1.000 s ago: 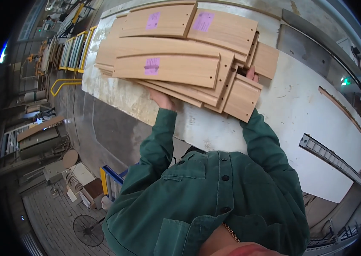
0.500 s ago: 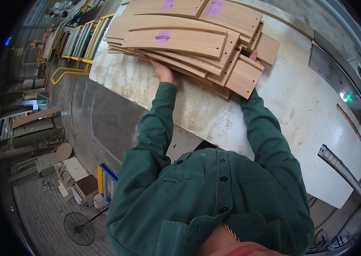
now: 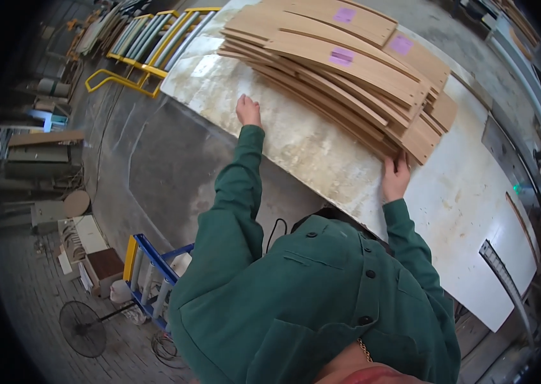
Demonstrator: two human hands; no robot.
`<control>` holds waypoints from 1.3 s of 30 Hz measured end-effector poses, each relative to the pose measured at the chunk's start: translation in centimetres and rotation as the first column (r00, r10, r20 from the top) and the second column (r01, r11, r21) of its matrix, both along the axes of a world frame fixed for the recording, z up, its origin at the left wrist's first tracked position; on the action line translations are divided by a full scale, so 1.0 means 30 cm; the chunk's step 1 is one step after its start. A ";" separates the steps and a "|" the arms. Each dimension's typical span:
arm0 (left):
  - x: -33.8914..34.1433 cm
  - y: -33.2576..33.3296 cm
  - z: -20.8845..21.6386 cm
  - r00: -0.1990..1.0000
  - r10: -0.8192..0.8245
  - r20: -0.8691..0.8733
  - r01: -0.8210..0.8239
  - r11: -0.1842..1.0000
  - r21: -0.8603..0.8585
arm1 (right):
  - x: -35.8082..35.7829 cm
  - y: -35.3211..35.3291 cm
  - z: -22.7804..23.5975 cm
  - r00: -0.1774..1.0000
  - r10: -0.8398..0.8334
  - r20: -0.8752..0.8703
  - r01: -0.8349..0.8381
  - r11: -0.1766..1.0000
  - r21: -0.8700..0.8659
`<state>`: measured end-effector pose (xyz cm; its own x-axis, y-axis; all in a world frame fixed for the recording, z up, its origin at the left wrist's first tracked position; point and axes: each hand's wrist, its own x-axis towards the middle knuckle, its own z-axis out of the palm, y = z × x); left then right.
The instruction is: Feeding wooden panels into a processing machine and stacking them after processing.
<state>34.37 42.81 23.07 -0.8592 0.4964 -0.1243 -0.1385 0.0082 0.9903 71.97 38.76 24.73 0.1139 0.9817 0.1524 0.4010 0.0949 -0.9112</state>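
A stack of curved, light-brown wooden boards [image 3: 347, 77] lies on the white worktable [image 3: 309, 150], some boards fanned out and bearing small pink labels [image 3: 341, 56]. The board ends at the right have small drilled holes. My left hand [image 3: 249, 111] is off the stack, over the table near its front edge, with fingers curled in and nothing seen in them. At the stack's near right corner is my right hand [image 3: 396, 179], its fingers apart and the tips touching or very close to the lower boards' ends.
A yellow-framed roller conveyor [image 3: 155, 48] stands past the table's left end. A blue stand with rollers [image 3: 152, 275] and a black fan [image 3: 83, 328] are at the lower left. Toward the right, a slotted metal strip [image 3: 501, 272] runs by the table, with machinery beyond.
Both hands have come away from their hold under the stack: the left has drawn off it, the right has moved to its near corner. The view has shifted, so the stack appears farther right.
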 end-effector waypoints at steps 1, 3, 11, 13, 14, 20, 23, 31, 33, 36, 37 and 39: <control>-0.117 0.000 -0.058 0.986 -0.036 -0.162 0.034 0.999 -0.011 | -0.017 -0.010 0.008 1.000 0.019 0.004 -0.019 1.000 -0.009; -0.217 0.072 -0.072 0.822 -0.193 -0.535 0.048 0.961 -0.273 | -0.019 -0.011 0.020 1.000 -0.005 -0.004 0.005 0.999 0.044; -0.210 0.190 -0.119 0.526 -0.468 -0.710 0.188 0.878 -0.439 | 0.073 0.058 -0.024 0.964 0.031 -0.262 -0.084 0.977 -0.194; -0.147 0.187 -0.096 0.491 -0.498 -0.715 0.135 0.854 -0.502 | 0.106 0.088 -0.026 0.967 -0.017 -0.255 -0.099 0.895 -0.435; -0.129 0.177 -0.098 0.548 -0.467 -0.695 0.128 0.867 -0.481 | 0.106 0.091 -0.029 0.967 -0.011 -0.255 -0.104 0.895 -0.434; -0.084 0.153 -0.055 0.612 -0.405 -0.679 0.127 0.898 -0.421 | 0.078 0.085 -0.055 0.992 0.012 -0.125 -0.050 0.951 -0.304; -0.055 0.103 -0.055 0.637 -0.347 -0.688 0.066 0.914 -0.400 | 0.102 0.081 -0.056 0.997 0.050 -0.055 -0.061 0.968 -0.242; -0.034 -0.107 -0.076 0.707 -0.308 -0.637 0.146 0.944 -0.295 | 0.166 0.043 0.002 0.989 0.134 -0.063 -0.145 0.956 -0.254; -0.076 -0.116 -0.045 0.806 -0.391 -0.444 0.319 0.919 -0.231 | 0.151 0.041 0.055 0.982 0.093 -0.166 -0.144 0.934 -0.328; -0.123 -0.062 0.058 0.933 -0.355 -0.056 0.343 0.926 -0.156 | 0.149 0.045 0.100 0.963 0.026 -0.269 -0.144 0.892 -0.429; -0.146 -0.031 0.065 0.894 -0.227 0.387 0.232 0.972 0.034 | 0.148 0.050 0.104 0.960 0.018 -0.278 -0.149 0.877 -0.456; -0.214 0.014 0.039 0.954 -0.256 0.156 0.259 0.966 -0.002 | 0.158 0.061 0.097 0.965 0.048 -0.257 -0.170 0.862 -0.478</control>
